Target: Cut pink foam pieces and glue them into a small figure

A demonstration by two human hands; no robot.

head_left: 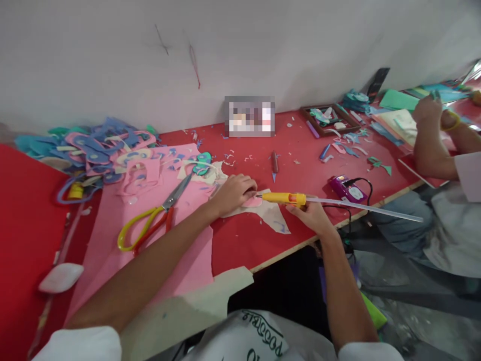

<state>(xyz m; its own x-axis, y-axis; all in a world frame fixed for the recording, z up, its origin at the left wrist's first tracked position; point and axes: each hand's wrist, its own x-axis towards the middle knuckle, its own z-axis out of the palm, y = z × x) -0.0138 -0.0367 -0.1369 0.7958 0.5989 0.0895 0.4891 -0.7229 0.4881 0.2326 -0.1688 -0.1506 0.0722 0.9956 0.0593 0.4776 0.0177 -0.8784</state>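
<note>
Tabletop (233,255), red and littered with offcuts, spans the middle of the frame. On its left half lies a broad pink sheet (188,255), with a pale sheet (188,311) below it at bottom centre. At the right edge another person (451,225) sits, arms over coloured sheets. A heap of cut shapes (101,145), mostly pink and blue, fills the upper left. Left of centre, scissors (177,193) with yellow and orange handles rest on the pink sheet. Just right of centre, the right hand (310,216) is wrapped round a yellow glue gun (280,198), nozzle pointing left, a clear glue stick trailing rightward. The left hand (235,193) meets it at centre, fingers drawn together; whether they pinch or only press cannot be told. Beneath them is a cream scrap (276,215), and on that, at the nozzle tip, a small pink piece (252,202).
</note>
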